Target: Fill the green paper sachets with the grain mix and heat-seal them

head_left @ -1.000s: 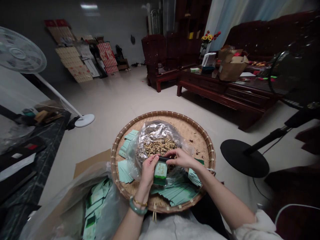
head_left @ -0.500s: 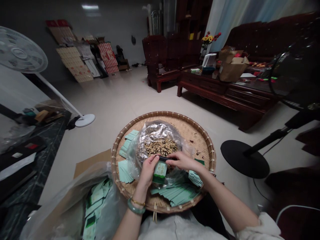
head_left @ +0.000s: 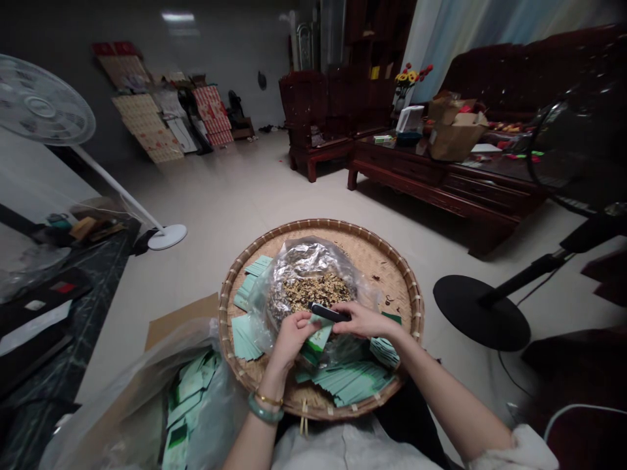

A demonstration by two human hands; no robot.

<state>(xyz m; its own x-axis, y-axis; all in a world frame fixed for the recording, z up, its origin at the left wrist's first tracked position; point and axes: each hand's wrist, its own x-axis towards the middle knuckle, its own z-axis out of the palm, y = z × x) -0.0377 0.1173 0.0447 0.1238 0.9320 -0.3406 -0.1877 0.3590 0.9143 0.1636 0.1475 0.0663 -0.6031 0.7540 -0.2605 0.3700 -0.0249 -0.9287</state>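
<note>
Left hand (head_left: 292,341) clamped on pale-green paper packet (head_left: 317,341); right hand (head_left: 361,320) pinches slim black object (head_left: 329,313); both above round woven bamboo tray (head_left: 392,262).

The left fingers (head_left: 296,331) hide part of the pale green paper packet (head_left: 319,339), whose printing is too small to read.

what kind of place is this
Probably a home living room doubling as a packing space: a carved dark-wood sofa and low table furnish it, while a woven bamboo tray holds stacked pale green cards.
</note>
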